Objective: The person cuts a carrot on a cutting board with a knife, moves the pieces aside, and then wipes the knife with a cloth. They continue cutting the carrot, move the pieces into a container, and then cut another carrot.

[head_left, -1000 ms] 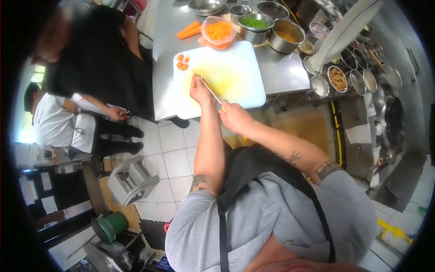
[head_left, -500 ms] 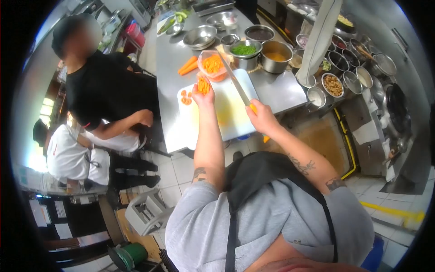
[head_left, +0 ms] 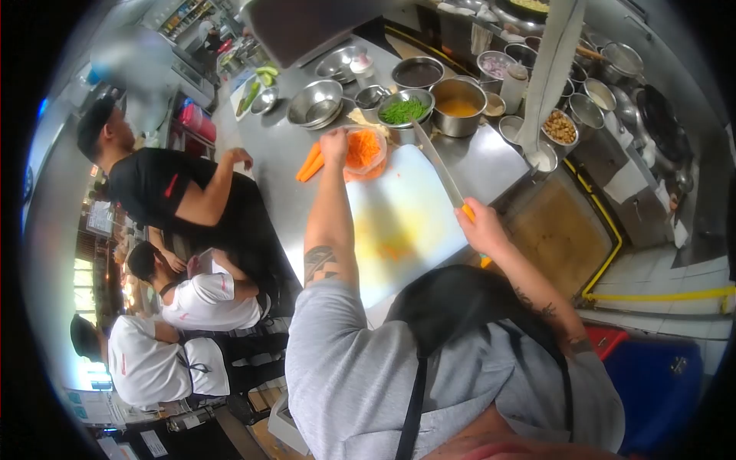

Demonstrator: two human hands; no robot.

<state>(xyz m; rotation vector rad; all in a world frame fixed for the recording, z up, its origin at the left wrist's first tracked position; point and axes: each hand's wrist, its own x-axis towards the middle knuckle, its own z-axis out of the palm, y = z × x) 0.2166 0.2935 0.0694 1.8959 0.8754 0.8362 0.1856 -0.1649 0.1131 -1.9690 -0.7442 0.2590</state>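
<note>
My left hand (head_left: 334,146) has its fingers curled at the left rim of a clear plastic container (head_left: 381,165) of cut carrot (head_left: 363,147); what it grips is hidden. Two whole carrots (head_left: 310,163) lie just left of it. In my right hand (head_left: 481,226) is the yellow handle of a long knife (head_left: 441,167), its blade pointing up and left above the board's right edge, its tip near the bowl of chopped greens (head_left: 404,110). The white cutting board (head_left: 406,195) shows yellow-orange stains and small orange bits.
Metal bowls (head_left: 315,103) and a pot of orange liquid (head_left: 458,106) stand behind the container on the steel table (head_left: 287,215). A grey cloth strip (head_left: 553,73) hangs at right before many small bowls. Several people, one in black (head_left: 165,184), are at left.
My left hand has gone from palm up with cut carrot above the board to the container's rim. The knife stays in my right hand. The view has shifted; the carrot slices are no longer visible.
</note>
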